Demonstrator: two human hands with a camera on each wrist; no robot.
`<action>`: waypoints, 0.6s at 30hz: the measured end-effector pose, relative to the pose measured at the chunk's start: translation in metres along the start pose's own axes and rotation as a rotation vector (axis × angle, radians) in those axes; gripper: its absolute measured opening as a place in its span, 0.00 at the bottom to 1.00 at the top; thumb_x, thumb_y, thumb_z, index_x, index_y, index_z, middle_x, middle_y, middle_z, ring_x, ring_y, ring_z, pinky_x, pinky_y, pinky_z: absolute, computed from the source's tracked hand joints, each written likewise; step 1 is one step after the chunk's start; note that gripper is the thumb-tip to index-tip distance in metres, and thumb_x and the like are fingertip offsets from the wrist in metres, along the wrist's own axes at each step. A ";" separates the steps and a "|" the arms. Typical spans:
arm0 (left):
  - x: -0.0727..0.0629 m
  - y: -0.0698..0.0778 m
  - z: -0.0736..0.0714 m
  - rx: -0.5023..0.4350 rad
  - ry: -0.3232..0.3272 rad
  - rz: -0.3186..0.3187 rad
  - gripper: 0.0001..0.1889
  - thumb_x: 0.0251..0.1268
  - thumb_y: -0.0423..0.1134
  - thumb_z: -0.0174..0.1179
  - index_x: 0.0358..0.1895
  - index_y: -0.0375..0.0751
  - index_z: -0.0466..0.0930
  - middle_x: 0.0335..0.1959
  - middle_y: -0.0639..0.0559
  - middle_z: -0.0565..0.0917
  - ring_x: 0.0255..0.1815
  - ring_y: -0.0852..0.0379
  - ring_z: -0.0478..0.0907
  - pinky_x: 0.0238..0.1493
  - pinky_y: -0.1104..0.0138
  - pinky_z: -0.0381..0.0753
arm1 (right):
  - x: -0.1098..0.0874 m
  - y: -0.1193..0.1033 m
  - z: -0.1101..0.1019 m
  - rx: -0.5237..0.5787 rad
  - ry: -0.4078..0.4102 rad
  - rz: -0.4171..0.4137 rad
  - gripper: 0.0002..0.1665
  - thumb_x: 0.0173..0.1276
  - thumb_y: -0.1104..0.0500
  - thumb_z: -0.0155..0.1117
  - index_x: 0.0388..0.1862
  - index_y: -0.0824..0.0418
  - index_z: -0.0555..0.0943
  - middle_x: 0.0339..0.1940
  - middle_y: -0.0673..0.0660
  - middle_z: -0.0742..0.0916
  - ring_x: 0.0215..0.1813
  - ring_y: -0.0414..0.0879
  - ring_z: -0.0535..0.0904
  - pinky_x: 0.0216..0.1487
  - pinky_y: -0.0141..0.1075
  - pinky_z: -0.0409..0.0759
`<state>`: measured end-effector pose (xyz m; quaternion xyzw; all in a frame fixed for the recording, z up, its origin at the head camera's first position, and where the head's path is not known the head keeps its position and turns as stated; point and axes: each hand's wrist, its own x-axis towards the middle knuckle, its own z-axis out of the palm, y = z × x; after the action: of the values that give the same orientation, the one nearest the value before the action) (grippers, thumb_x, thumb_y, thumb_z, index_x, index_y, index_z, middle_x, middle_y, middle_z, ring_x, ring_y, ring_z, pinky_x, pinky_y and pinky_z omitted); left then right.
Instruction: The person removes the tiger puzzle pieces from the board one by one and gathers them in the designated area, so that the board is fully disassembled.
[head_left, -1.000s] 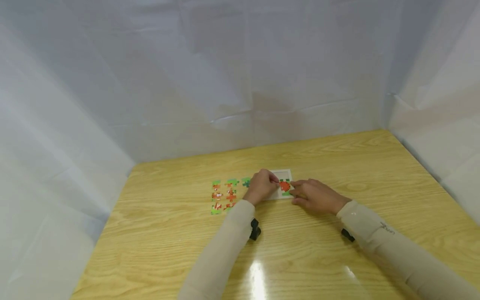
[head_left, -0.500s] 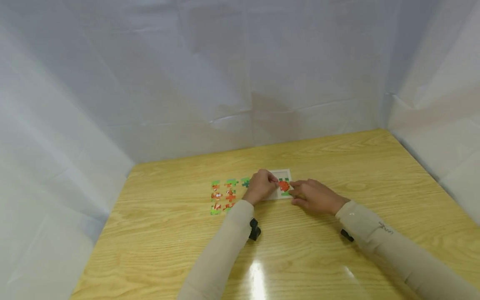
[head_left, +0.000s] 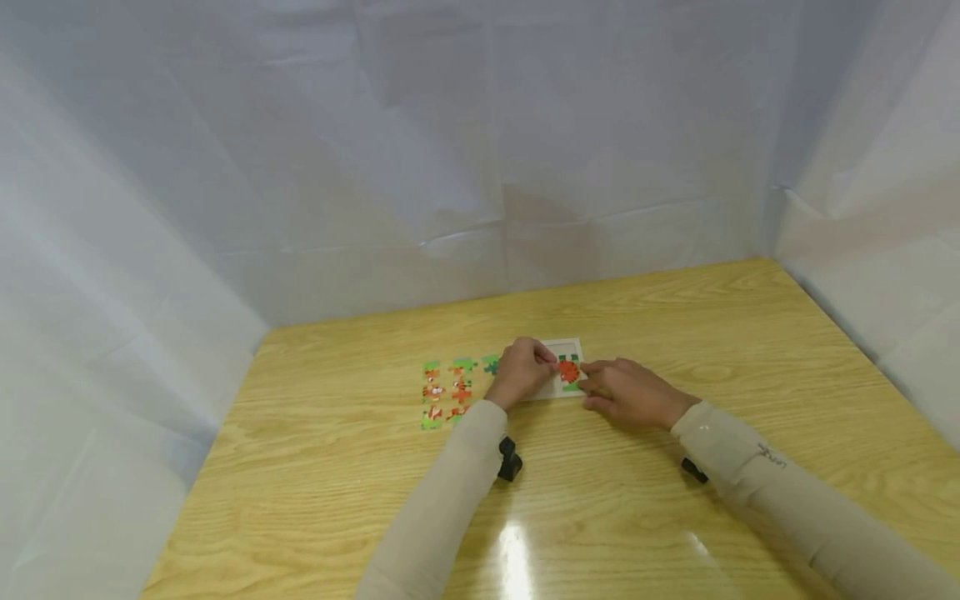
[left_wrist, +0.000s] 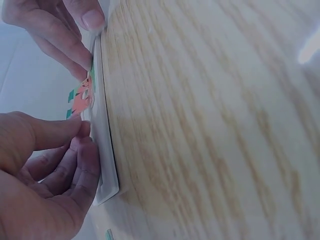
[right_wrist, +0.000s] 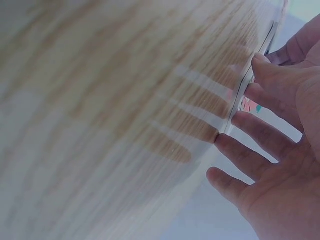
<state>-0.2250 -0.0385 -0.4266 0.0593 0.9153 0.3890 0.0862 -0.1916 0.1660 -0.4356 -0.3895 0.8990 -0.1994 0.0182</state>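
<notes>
The white puzzle tray (head_left: 555,395) lies on the table with joined orange-and-green jigsaw pieces (head_left: 569,372) at its right side. My left hand (head_left: 522,372) is over the tray's left part. In the left wrist view, its thumb and curled fingers pinch the near edge of an orange puzzle piece (left_wrist: 81,103), mostly flat in the tray. From the right, my right hand (head_left: 633,392) reaches in with fingers spread and fairly straight. Its fingertips (right_wrist: 220,138) rest along the tray's edge, and its thumb (left_wrist: 93,20) touches the near rim.
Left of the tray, loose jigsaw pieces (head_left: 433,392) lie in rows on the wooden table (head_left: 337,483). A green piece (head_left: 491,364) lies right beside the left hand. White sheeting (head_left: 390,167) hangs behind and at both sides. Black wrist cameras (head_left: 510,460) sit under the sleeves.
Both hands keep nearly the same place. The left fingertips shift slightly at the orange pieces' left edge, and the right fingers stay at the tray's right side.
</notes>
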 end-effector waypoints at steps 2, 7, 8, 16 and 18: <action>0.000 0.000 0.000 -0.013 0.006 0.005 0.02 0.66 0.34 0.68 0.36 0.40 0.87 0.30 0.53 0.85 0.31 0.58 0.79 0.36 0.67 0.78 | 0.000 0.000 0.000 0.004 0.000 0.002 0.14 0.72 0.62 0.66 0.52 0.69 0.86 0.57 0.70 0.85 0.60 0.64 0.81 0.58 0.61 0.77; -0.002 -0.002 -0.003 -0.035 0.025 0.036 0.03 0.67 0.34 0.67 0.36 0.39 0.88 0.31 0.52 0.85 0.32 0.58 0.79 0.36 0.66 0.79 | 0.000 0.000 0.000 0.008 -0.005 0.011 0.15 0.72 0.61 0.67 0.52 0.69 0.86 0.57 0.69 0.85 0.62 0.64 0.79 0.59 0.61 0.76; -0.003 -0.003 -0.005 -0.040 0.029 0.039 0.03 0.67 0.34 0.66 0.37 0.39 0.88 0.32 0.52 0.84 0.32 0.58 0.79 0.36 0.66 0.78 | 0.000 0.000 0.000 0.010 -0.005 0.015 0.15 0.72 0.61 0.67 0.53 0.70 0.86 0.57 0.69 0.85 0.63 0.64 0.79 0.59 0.61 0.76; -0.011 -0.016 -0.024 -0.077 0.056 0.054 0.06 0.70 0.36 0.65 0.38 0.38 0.88 0.33 0.50 0.85 0.32 0.55 0.80 0.33 0.64 0.79 | 0.000 0.000 -0.001 0.010 0.000 0.010 0.09 0.72 0.62 0.67 0.45 0.65 0.88 0.53 0.65 0.88 0.65 0.63 0.78 0.59 0.61 0.76; -0.013 -0.020 -0.029 -0.076 0.061 0.055 0.06 0.70 0.36 0.65 0.38 0.37 0.88 0.33 0.49 0.86 0.32 0.55 0.80 0.32 0.65 0.78 | 0.000 0.000 -0.002 0.009 -0.001 0.009 0.07 0.72 0.62 0.67 0.43 0.63 0.88 0.52 0.64 0.88 0.65 0.63 0.77 0.60 0.61 0.75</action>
<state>-0.2187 -0.0753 -0.4198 0.0693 0.9000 0.4274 0.0496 -0.1916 0.1667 -0.4336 -0.3854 0.8999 -0.2032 0.0215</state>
